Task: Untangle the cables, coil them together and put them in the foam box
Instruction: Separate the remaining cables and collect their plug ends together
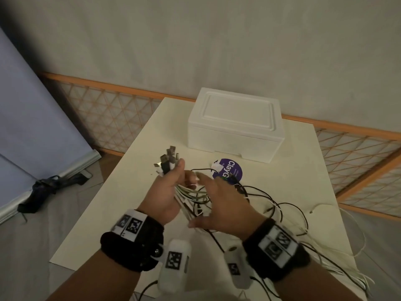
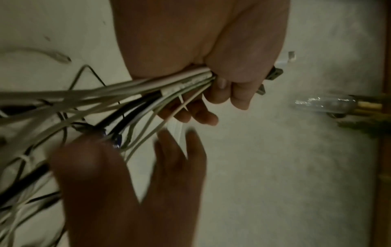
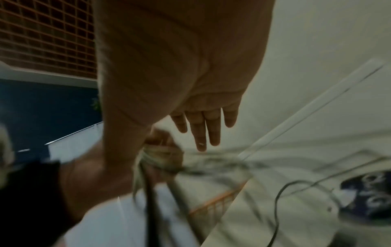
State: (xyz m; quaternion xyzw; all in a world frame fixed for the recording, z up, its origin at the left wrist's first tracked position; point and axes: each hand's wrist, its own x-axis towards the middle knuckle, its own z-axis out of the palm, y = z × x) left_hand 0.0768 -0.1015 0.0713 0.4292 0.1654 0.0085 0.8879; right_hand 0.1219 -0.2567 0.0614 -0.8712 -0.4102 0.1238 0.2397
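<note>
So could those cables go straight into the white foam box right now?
No. The white foam box has its lid on, closing the opening. The left hand grips the black and white cables.

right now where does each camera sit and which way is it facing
Head: worn on the head, looking forward and down at the table, foam box, both forearms and hands.
Left wrist: along the left hand gripping the cables; right hand below.
Right wrist: along the right hand, fingers straight, toward table and purple sticker.
Shared: the cable bundle in the left hand appears in all three views.
</note>
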